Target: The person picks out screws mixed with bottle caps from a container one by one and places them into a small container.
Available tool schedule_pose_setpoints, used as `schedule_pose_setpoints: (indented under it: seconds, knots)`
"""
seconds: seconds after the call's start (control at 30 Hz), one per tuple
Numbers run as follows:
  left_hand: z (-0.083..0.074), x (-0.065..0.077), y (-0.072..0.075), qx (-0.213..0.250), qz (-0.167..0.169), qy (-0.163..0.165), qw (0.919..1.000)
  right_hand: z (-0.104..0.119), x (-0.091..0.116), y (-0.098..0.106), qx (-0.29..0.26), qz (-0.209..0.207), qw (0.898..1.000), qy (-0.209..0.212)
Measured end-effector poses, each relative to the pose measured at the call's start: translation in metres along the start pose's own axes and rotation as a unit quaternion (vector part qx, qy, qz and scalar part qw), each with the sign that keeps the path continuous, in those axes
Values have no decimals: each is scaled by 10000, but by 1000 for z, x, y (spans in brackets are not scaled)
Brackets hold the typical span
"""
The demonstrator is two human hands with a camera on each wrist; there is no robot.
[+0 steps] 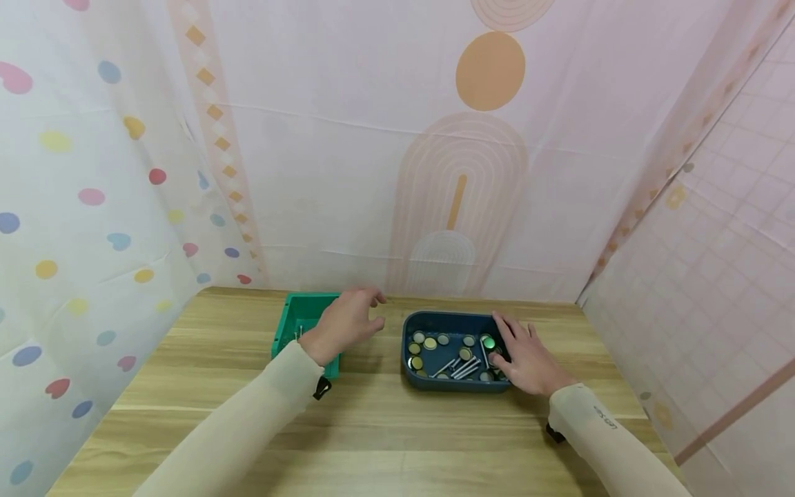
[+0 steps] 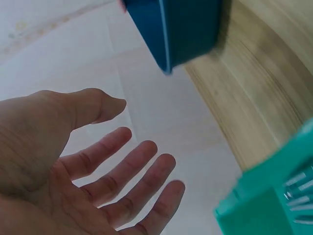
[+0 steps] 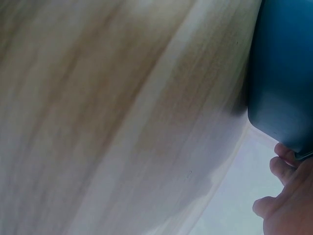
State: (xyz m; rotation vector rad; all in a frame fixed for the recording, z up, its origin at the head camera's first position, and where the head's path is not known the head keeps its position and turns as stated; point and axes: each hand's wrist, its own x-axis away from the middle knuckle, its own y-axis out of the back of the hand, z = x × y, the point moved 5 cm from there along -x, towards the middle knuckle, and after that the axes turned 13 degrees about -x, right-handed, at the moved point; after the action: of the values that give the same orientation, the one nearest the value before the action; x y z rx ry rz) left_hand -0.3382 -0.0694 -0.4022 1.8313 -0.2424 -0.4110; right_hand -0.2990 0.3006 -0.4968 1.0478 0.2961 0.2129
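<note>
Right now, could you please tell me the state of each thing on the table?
Left hand: open, empty.
Blue bin: upright, uncovered.
Right hand: at that bin's right end; grip unclear.
Round caps: loose inside that bin.
Metal fasteners: loose, lying among the caps.
Green bin: uncovered, partly hidden, holding metal pieces.

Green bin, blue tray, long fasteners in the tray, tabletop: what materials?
Green bin: likely plastic; uniform color, slight gloss.
Blue tray: probably smooth, satin molded plastic, judging by rounded corners; painted metal not excluded.
Long fasteners: metal, bright silvery highlights; alloy unclear.
Tabletop: wood-look, streaked grain; solid or laminate, can't tell.
</note>
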Motion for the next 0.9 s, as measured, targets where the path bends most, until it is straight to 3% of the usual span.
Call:
schedule_pose_setpoints:
  seconds: [0.13, 0.47, 0.7, 0.9]
  knots:
    - [-20, -3, -3, -91, -7, -245, 9997, 1, 1, 0, -25, -5, 10000, -19]
    - [-60, -7, -11, -1038, -19, -667, 9924, 0, 1, 1, 22, -84, 10000, 21]
    - [-80, -11, -23, -1649, -110, -1309, 9775, 2, 1, 0, 59, -84, 9999, 13]
    - [-96, -19, -36, -2157, 67, -1804, 9596, 6, -1, 2, -8, -74, 10000, 9]
